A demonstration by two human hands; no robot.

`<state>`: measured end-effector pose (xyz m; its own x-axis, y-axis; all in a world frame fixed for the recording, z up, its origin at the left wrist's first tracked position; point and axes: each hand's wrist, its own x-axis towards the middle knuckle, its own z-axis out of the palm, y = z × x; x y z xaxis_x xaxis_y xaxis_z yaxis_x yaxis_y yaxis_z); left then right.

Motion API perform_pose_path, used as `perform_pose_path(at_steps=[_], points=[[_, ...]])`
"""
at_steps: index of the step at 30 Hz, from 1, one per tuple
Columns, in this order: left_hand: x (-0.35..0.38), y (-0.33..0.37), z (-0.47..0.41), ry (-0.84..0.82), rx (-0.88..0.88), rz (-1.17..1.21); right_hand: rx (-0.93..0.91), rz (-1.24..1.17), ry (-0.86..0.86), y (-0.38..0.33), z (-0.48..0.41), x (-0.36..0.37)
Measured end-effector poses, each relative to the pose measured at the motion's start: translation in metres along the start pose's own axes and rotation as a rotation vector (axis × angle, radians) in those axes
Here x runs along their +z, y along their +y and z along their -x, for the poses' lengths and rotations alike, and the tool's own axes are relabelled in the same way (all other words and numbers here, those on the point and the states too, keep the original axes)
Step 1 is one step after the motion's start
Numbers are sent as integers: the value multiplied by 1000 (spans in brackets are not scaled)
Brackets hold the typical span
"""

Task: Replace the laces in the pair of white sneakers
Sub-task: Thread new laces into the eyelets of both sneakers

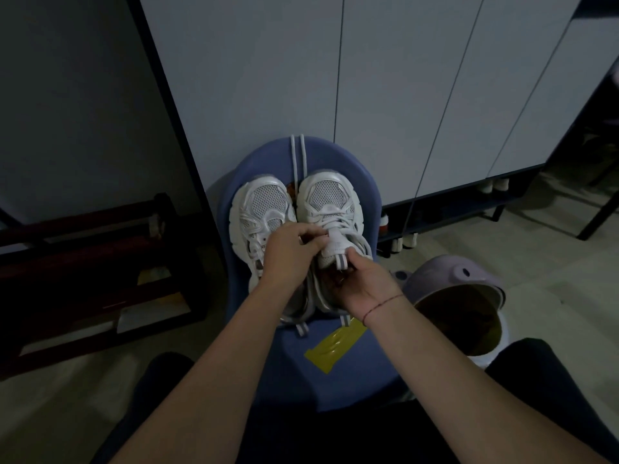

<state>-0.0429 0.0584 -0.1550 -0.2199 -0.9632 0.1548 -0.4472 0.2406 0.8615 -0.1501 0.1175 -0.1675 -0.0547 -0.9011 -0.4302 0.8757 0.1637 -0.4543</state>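
Two white sneakers stand side by side, toes away from me, on a blue chair seat [335,370]. The left sneaker [259,212] has no lace showing in its front eyelets. The right sneaker [330,202] is laced. My left hand [289,252] reaches across and pinches the lace at the right sneaker's tongue. My right hand [361,283] grips the right sneaker's collar at the heel side, thumb on the tongue. A loose white lace [298,155] hangs doubled over the chair's back, running down between the toes.
A yellow packet [335,346] lies on the seat near me. A lilac lidded bin [459,306] stands open at the right. White cabinet doors [402,95] rise behind the chair, with shoes under them. A dark wooden rack [83,269] stands at the left.
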Motion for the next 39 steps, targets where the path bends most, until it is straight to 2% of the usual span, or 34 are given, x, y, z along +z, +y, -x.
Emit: perform_pose_path(at_steps=[9,14,16,18,20,22,23,26,29,33,35,37,39], points=[[-5,-1,-5,107,-5,-51,18,16,83,-3,-5,2],[-39,-7,-7,362,-251,281,-2,23,110,-4,-3,4],[-43,-15,-9,434,-223,234,-1,29,114,-4,-2,5],[-38,-14,-8,339,-95,104,3,30,118,-5,-1,6],[-23,-9,-7,122,7,-20,10,23,109,-5,1,7],[-8,-2,-3,-37,46,-131,16,18,90,-4,2,8],[-3,-1,-1,-55,57,-155,17,16,82,-4,3,8],[1,-3,-1,16,8,-62,12,18,77,-5,6,10],[-6,1,-1,66,12,-97,17,25,92,-7,7,11],[-36,-1,-5,408,-31,-57,25,27,105,-8,5,11],[-47,-5,-7,503,-67,-12,20,31,109,-7,4,11],[-45,-2,-7,410,-33,-48,13,38,110,-6,4,11],[-30,2,-4,184,31,-75,11,38,104,-6,4,10]])
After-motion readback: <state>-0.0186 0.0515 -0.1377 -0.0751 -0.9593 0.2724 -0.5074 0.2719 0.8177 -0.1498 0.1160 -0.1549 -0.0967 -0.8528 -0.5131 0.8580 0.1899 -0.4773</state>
